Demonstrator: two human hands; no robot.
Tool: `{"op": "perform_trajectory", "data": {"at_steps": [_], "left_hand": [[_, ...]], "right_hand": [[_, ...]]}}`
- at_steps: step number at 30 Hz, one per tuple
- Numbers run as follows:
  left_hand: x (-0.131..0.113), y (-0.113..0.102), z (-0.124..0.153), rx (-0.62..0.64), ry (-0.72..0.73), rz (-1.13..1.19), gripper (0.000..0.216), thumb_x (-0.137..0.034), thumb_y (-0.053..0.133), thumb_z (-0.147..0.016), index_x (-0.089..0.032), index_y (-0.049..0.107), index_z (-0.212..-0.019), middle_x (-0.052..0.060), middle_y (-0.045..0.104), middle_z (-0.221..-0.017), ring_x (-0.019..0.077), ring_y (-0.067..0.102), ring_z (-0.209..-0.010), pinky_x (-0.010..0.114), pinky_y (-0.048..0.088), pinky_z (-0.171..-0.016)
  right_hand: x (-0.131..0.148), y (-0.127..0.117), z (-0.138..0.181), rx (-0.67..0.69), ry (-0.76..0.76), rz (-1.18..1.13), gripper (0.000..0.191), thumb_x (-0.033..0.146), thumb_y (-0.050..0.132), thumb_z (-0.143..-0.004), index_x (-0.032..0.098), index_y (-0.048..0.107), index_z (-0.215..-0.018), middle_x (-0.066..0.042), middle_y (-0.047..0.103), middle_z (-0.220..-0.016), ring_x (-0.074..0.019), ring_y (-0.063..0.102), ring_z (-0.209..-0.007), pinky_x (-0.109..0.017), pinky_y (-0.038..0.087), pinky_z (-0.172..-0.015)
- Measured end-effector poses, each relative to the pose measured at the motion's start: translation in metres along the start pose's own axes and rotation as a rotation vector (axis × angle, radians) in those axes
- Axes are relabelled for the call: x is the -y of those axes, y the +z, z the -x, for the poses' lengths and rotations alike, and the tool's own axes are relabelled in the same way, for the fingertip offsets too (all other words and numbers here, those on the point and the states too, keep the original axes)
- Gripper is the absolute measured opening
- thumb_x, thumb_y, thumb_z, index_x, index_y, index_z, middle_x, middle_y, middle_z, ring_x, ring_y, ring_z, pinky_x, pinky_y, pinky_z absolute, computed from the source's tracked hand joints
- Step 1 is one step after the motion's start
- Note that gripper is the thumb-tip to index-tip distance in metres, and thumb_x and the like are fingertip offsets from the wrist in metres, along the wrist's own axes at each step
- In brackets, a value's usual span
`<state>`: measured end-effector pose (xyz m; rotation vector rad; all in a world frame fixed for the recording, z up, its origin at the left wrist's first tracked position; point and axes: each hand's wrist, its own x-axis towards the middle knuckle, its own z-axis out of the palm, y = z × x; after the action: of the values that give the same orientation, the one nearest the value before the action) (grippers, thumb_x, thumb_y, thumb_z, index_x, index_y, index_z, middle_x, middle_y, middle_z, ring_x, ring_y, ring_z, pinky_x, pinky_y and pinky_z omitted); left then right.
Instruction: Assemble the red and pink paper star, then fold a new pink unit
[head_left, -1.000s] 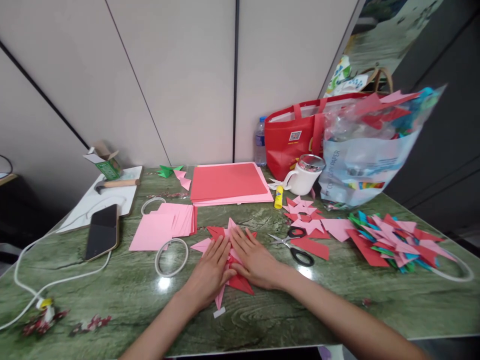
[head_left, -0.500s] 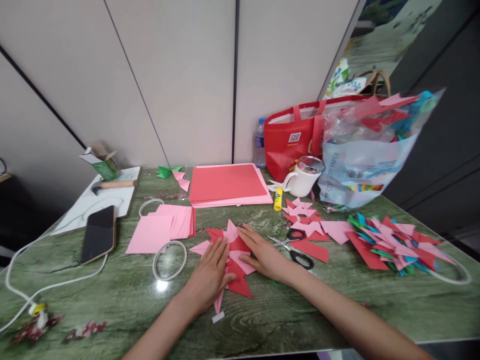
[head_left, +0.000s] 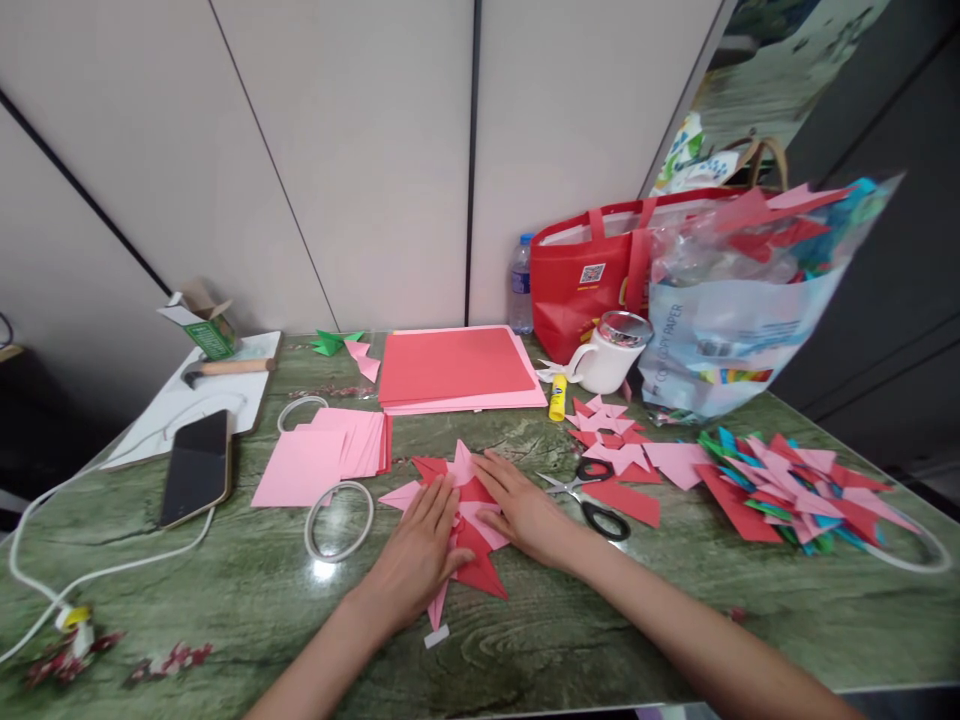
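Observation:
A folded paper star (head_left: 474,515) with pink and red points lies flat on the green marbled table in front of me. My left hand (head_left: 424,540) rests flat across its left side, fingers stretched out, hiding part of it. On its right side my right hand (head_left: 521,505) lies with fingers extended and the thumb a little apart. Both palms face down and touch the paper. A small white strip (head_left: 436,636) is by the star's lowest point. Just right of my right hand are black-handled scissors (head_left: 592,495) and a red paper piece (head_left: 626,502).
Pink square sheets (head_left: 304,465) and a roll of tape (head_left: 339,522) lie left, near a phone (head_left: 196,468) and hammer (head_left: 232,368). Behind are red sheets (head_left: 457,365), a glue stick (head_left: 557,398) and a white mug (head_left: 609,360). Folded paper pieces (head_left: 806,490) are heaped right.
The view has shifted very slightly. Both hands stay on the paper star in almost the same place.

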<state>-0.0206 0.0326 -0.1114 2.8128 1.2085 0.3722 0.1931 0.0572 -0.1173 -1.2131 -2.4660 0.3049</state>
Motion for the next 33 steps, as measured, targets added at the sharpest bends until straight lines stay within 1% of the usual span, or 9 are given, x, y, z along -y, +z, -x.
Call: {"op": "perform_trajectory", "data": {"at_steps": [5,10,15,18,21,23,26,29,33], "left_hand": [[0.0,0.001,0.0,-0.016,-0.012,0.014,0.067,-0.046,0.045,-0.088,-0.013,0.022,-0.142,0.02,0.03,-0.145,0.0295,0.024,-0.135,0.049,0.034,-0.104],[-0.003,-0.007,-0.001,0.001,-0.006,0.036,0.065,-0.047,0.042,-0.088,-0.015,0.023,-0.142,0.018,0.036,-0.142,0.0299,0.027,-0.134,0.049,0.035,-0.104],[-0.005,-0.01,-0.003,0.047,0.018,0.022,0.058,-0.048,0.04,-0.089,-0.02,0.031,-0.139,0.011,0.038,-0.143,0.0314,0.022,-0.136,0.051,0.032,-0.105],[-0.004,-0.011,-0.004,0.045,0.026,0.023,0.057,-0.049,0.04,-0.089,-0.02,0.034,-0.138,0.009,0.042,-0.14,0.0315,0.024,-0.135,0.05,0.033,-0.104],[-0.002,-0.014,-0.008,0.037,0.028,0.034,0.053,-0.048,0.042,-0.088,-0.024,0.038,-0.135,0.007,0.047,-0.136,0.0301,0.032,-0.131,0.049,0.035,-0.102],[-0.001,-0.018,-0.013,0.051,0.017,0.034,0.047,-0.046,0.043,-0.089,-0.026,0.043,-0.132,0.006,0.051,-0.132,0.0294,0.039,-0.126,0.049,0.037,-0.099],[-0.002,-0.023,-0.02,0.058,0.011,0.002,0.038,-0.041,0.045,-0.089,-0.024,0.052,-0.123,0.007,0.055,-0.127,0.0292,0.046,-0.117,0.05,0.039,-0.094],[-0.002,-0.023,-0.023,0.041,0.025,-0.055,0.034,-0.038,0.047,-0.089,-0.021,0.056,-0.117,0.01,0.054,-0.127,0.0294,0.049,-0.111,0.049,0.041,-0.089],[-0.001,-0.018,-0.023,0.027,0.025,-0.123,0.034,-0.039,0.048,-0.088,-0.019,0.057,-0.115,0.012,0.048,-0.134,0.033,0.045,-0.117,0.051,0.042,-0.088]], "right_hand": [[0.001,-0.001,-0.001,0.023,0.003,0.035,0.052,0.031,0.046,-0.089,0.008,0.039,-0.136,-0.016,0.037,-0.142,-0.027,0.024,-0.135,-0.045,0.03,-0.109],[0.003,0.0,-0.001,0.015,0.001,0.059,0.051,0.031,0.044,-0.091,0.011,0.036,-0.137,-0.015,0.037,-0.142,-0.027,0.022,-0.136,-0.046,0.03,-0.109],[0.005,0.001,0.0,-0.003,0.001,0.073,0.05,0.032,0.042,-0.091,0.009,0.038,-0.136,-0.017,0.037,-0.141,-0.0283,0.024,-0.135,-0.047,0.028,-0.109],[0.005,0.001,0.0,-0.009,0.023,0.019,0.052,0.033,0.042,-0.091,0.01,0.035,-0.137,-0.017,0.036,-0.142,-0.0277,0.025,-0.135,-0.045,0.03,-0.109],[-0.001,-0.003,-0.001,-0.081,0.092,-0.085,0.052,0.033,0.041,-0.091,0.016,0.032,-0.139,-0.015,0.037,-0.14,-0.0257,0.031,-0.132,-0.044,0.036,-0.104],[-0.006,-0.008,-0.004,-0.144,0.132,-0.128,0.041,0.028,0.041,-0.091,0.019,0.045,-0.13,-0.014,0.044,-0.133,-0.0256,0.04,-0.125,-0.045,0.04,-0.1],[-0.013,-0.02,-0.012,-0.168,0.177,-0.14,0.021,0.02,0.05,-0.086,0.019,0.065,-0.1,-0.012,0.056,-0.112,-0.0252,0.051,-0.107,-0.045,0.044,-0.092],[-0.013,-0.029,-0.025,-0.122,0.25,-0.174,0.01,0.019,0.059,-0.08,0.018,0.068,-0.083,-0.01,0.06,-0.099,-0.0237,0.054,-0.097,-0.041,0.046,-0.086],[-0.009,-0.031,-0.041,-0.046,0.363,-0.285,0.01,0.015,0.063,-0.074,0.016,0.067,-0.083,-0.008,0.065,-0.089,-0.0211,0.06,-0.087,-0.035,0.048,-0.08]]}}
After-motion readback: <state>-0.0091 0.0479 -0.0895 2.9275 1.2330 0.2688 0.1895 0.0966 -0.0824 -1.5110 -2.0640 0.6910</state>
